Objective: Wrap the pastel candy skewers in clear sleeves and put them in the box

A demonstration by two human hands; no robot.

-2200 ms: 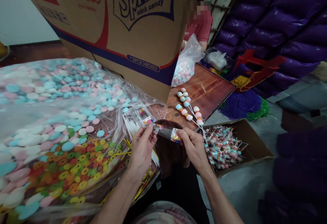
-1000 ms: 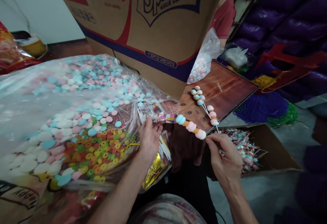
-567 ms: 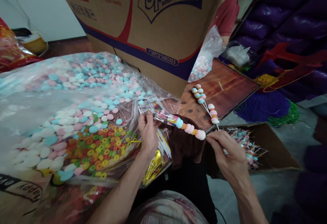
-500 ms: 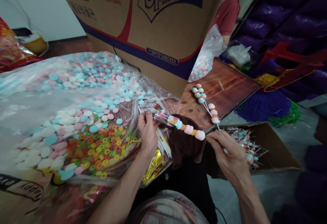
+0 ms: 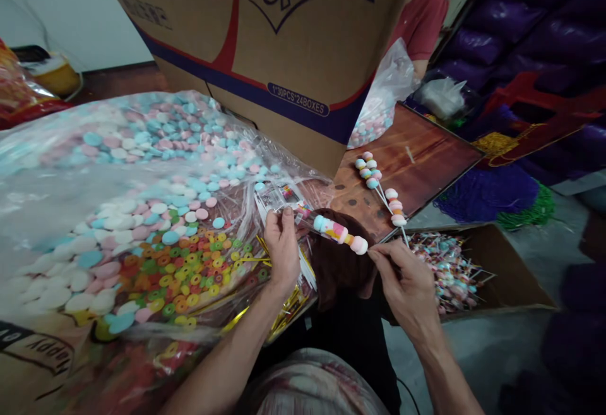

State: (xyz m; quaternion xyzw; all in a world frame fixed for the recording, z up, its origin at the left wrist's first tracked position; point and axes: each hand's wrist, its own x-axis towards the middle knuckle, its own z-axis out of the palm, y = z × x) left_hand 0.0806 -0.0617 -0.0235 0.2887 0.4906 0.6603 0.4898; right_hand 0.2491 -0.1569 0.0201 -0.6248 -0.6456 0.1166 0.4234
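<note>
The candy skewer (image 5: pixel 339 234) now sits deeper in the clear printed sleeve (image 5: pixel 303 211) than half a second ago, with only its last pieces exposed. The left hand (image 5: pixel 283 249) pinches the sleeve over the counter (image 5: pixel 416 162); the right hand (image 5: pixel 408 287) grips the stick, so bagging looks nearly done.

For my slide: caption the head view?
Left hand holds a clear sleeve; right hand slides a candy stick in.

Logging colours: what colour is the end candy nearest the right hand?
Pale pink end candy, head view.
</note>
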